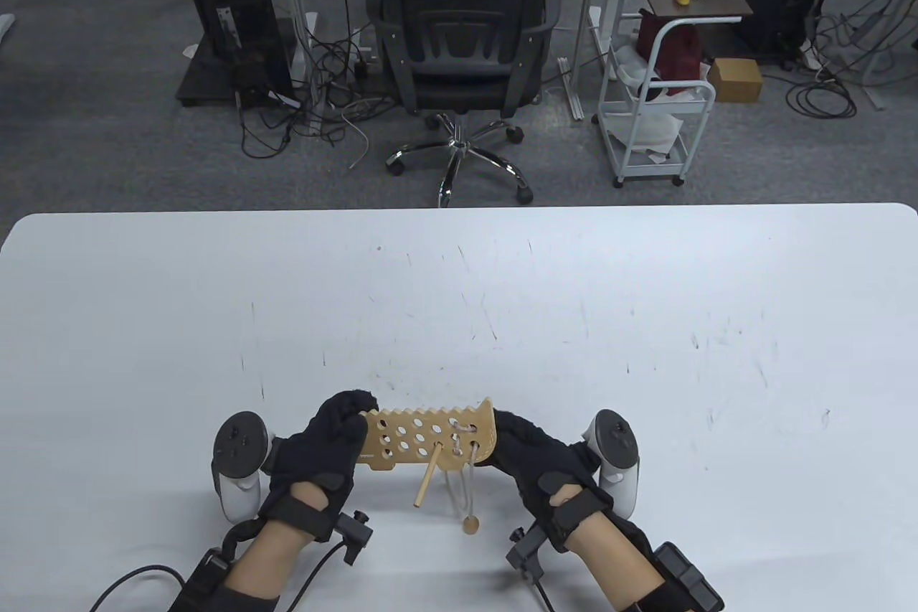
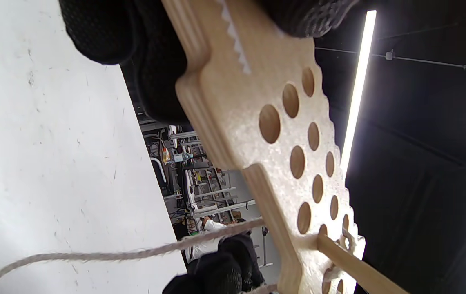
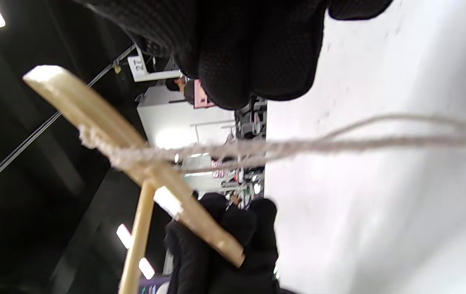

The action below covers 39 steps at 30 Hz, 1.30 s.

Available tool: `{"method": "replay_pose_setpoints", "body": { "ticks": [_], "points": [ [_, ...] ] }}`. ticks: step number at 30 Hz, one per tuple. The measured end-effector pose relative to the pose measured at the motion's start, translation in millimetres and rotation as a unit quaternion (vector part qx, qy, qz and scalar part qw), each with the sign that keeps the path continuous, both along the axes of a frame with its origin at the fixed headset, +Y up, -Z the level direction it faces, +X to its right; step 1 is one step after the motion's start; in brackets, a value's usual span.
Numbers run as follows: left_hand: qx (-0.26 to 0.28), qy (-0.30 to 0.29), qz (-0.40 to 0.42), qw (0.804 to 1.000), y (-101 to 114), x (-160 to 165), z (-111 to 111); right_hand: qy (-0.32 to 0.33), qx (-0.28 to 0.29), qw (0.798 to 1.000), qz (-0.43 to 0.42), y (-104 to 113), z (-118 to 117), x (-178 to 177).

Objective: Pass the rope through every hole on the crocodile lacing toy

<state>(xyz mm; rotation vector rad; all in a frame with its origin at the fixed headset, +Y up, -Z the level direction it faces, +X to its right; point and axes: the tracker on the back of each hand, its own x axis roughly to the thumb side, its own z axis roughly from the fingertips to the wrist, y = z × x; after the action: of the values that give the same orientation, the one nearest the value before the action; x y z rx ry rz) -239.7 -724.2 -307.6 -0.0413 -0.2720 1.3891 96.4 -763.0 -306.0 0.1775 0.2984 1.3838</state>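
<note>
Many round holes dot the pale, saw-edged wooden crocodile board [image 1: 423, 434].

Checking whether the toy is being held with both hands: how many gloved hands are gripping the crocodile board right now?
2. The left hand grips the crocodile board at its left end; the right hand holds its right end, fingers partly hidden behind it.

Left hand [image 1: 326, 443] and right hand [image 1: 534, 454] grip the crocodile board [image 1: 423, 436] by its ends above the table [image 1: 645, 325]; rope [image 1: 467, 490] dangles.
</note>
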Motion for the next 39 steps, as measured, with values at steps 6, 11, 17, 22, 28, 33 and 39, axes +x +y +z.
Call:
{"method": "replay_pose_setpoints", "body": {
  "ticks": [6,11,17,22,28,33,39],
  "points": [
    [0.008,0.038,-0.017,0.999,2.2,-10.2,-0.7,0.002,-0.013,1.0,-0.002,0.0,-1.2,4.6],
    [0.018,0.068,-0.033,0.997,4.6,-18.0,-0.6,0.032,0.003,0.999,0.042,2.7,0.0,0.8],
    [0.021,0.086,-0.036,0.995,3.6,-20.3,-0.2,0.08,0.013,0.995,0.05,2.6,5.6,-12.6],
    [0.024,0.085,-0.043,0.995,3.4,-16.3,0.9,0.092,0.022,0.993,0.066,4.3,9.5,-21.4],
    [0.04,0.081,-0.064,0.994,4.0,-7.6,4.4,0.126,0.019,0.989,0.07,4.7,16.3,-36.4],
    [0.05,0.071,-0.08,0.993,3.8,0.5,7.0,0.143,0.011,0.987,0.074,3.4,19.3,-43.1],
    [0.053,0.058,-0.088,0.993,2.4,8.9,9.4,0.153,-0.014,0.986,0.065,-1.9,21.1,-47.3]
  ]
}}
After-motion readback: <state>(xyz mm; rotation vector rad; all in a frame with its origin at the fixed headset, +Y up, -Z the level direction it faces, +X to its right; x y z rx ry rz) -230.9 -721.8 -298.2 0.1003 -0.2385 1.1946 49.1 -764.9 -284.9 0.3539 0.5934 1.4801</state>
